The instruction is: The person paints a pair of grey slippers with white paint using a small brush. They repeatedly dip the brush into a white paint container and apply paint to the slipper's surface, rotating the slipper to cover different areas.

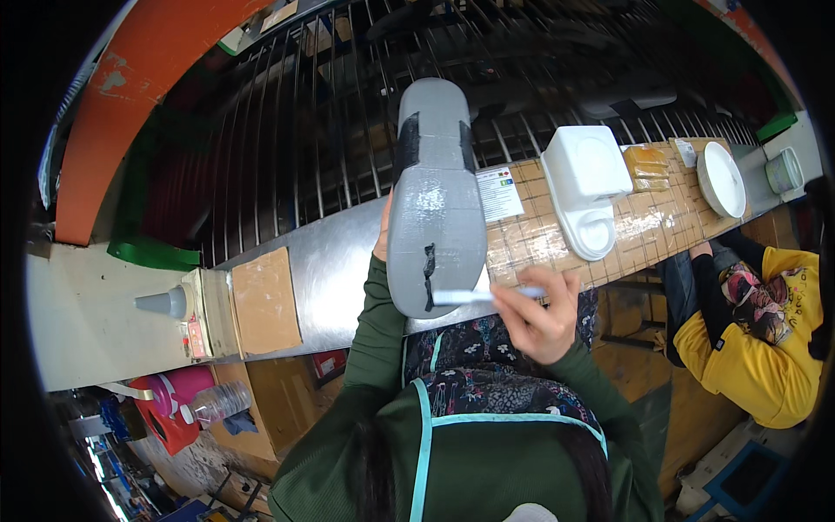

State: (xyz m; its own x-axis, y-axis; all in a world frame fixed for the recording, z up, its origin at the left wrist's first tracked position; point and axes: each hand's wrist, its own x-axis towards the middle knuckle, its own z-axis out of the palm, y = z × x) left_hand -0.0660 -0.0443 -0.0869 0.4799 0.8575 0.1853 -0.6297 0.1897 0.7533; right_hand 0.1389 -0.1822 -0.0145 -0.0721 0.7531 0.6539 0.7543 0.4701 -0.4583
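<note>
A long grey shoe sole point(437, 209) with a shiny wet-looking surface is held up in front of me. Black patches mark both edges of its narrower middle, and an uneven black line runs near its close end. My left hand point(383, 230) grips it from the left side and behind, mostly hidden by it. Pinched in the fingers of my right hand point(544, 317) is a slim pale-blue brush point(474, 297). Its tip touches the near end of the sole, beside the black line.
To the right, a white plastic pot point(587, 165) stands on the taped cardboard point(548, 235), near an amber block point(646, 165) and a white bowl point(722, 180). Metal rods point(330, 130) run behind the bench. A person in yellow point(757, 348) sits at right. A grey cone point(163, 303) lies left.
</note>
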